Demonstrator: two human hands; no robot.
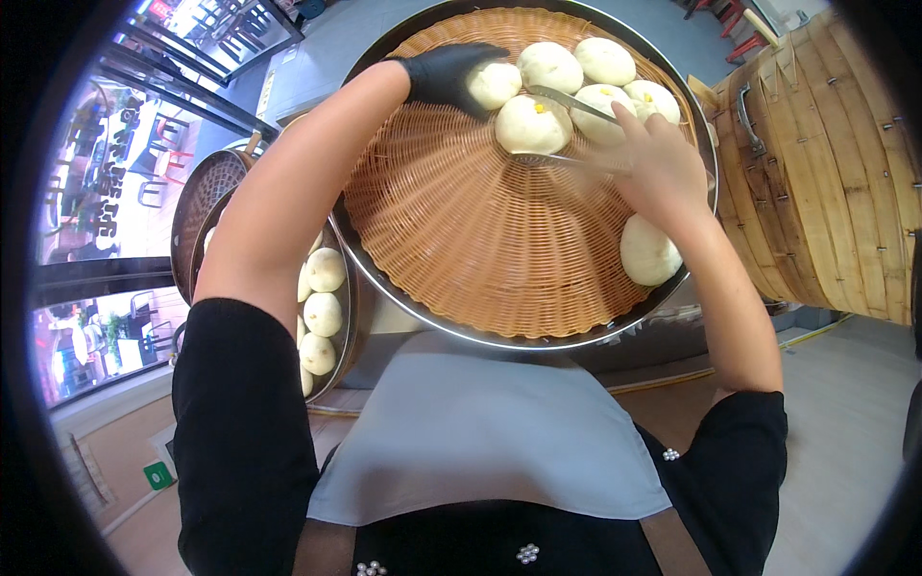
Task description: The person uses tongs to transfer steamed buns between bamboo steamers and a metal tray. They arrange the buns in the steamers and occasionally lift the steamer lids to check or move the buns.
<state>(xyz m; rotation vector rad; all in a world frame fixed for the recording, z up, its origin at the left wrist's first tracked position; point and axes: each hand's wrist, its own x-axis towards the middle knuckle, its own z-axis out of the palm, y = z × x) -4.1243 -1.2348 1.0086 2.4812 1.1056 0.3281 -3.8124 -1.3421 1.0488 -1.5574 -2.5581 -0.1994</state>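
My left hand (450, 75), in a black glove, is curled around a white steamed bun (495, 84) at the back of a round woven wicker tray (490, 237). In my bare right hand (659, 165) is a pair of metal tongs (551, 160), blurred at the handle. Its two arms lie on either side of a bun with a yellow dot (529, 128), near the tray's middle. Several more buns (605, 61) crowd together at the back right of the tray. A single bun (650, 250) lies at the right rim, below my right wrist, partly hidden by my forearm.
A dark metal pan with a bright rim (432, 324) surrounds the wicker tray. Left of it, partly under my left arm, stands a round steamer (349, 345) with several buns. A stack of bamboo steamers (828, 165) rises on the right. Glass doors (216, 43) stand at the far left.
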